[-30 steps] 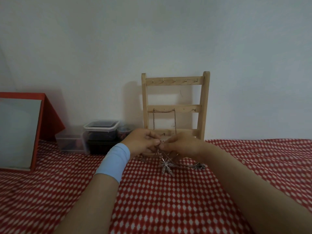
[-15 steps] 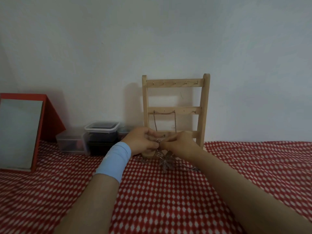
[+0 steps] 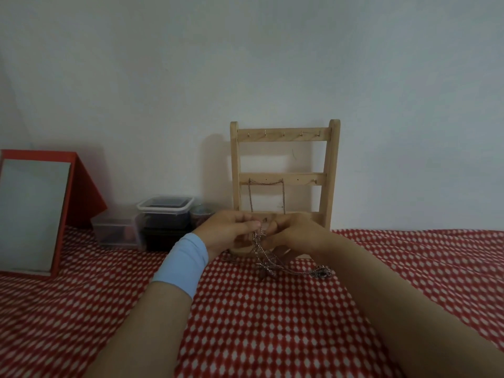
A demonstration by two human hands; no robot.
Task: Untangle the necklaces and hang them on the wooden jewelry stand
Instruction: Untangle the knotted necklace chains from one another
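Three or more plastic containers (image 3: 165, 211), contents dark and indistinct. One stand (image 3: 285, 133) bears one chain (image 3: 266, 183). Left hand (image 3: 229, 231) and right hand (image 3: 296, 233) each pinch the tangled necklaces (image 3: 265, 257).

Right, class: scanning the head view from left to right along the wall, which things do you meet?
Red-framed mirror → clear plastic box → dark lidded container → wooden jewelry stand, with a chain necklace hanging on its middle rail.

We see a red cloth (image 3: 272, 328) with white diamonds covering the surface. The wooden jewelry stand (image 3: 283, 135) stands at its far edge. Left of the stand sit a small jar (image 3: 201, 214), clear plastic boxes (image 3: 165, 211) and, farthest left, a red-framed mirror (image 3: 30, 214). Just in front of the stand, tangled necklaces (image 3: 268, 266) trail onto the cloth.
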